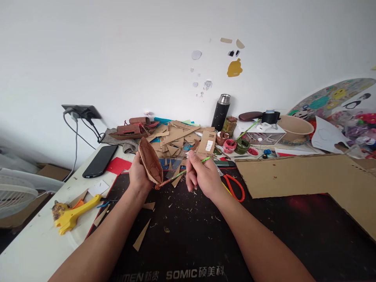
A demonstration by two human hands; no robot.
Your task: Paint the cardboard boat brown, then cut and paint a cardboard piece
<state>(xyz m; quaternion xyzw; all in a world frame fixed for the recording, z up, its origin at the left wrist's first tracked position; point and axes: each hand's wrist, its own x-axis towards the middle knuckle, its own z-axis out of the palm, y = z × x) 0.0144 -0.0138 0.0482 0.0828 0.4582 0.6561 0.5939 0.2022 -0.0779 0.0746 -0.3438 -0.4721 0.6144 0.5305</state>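
My left hand (138, 172) grips a small cardboard boat hull (151, 160), its inside coated reddish brown and tilted toward me. In my right hand (202, 174), closed in a pinch, is a paintbrush (182, 173) with a green handle. The brown-stained bristles touch the hull's lower end. Beyond the hands stand a brown paint jar (222, 138), a red paint jar (229, 146) with another brush in it, and a dark green paint jar (242, 146). Two finished-looking model boats (129, 131) sit at the back left.
Cardboard scraps (179, 135) are heaped at the back. Red-handled scissors (235, 188) lie right of my right hand. A yellow glue gun (76, 215) and a black phone (100, 161) lie left. A large cardboard sheet (282, 176) covers the right; a black thermos (221, 113) stands behind.
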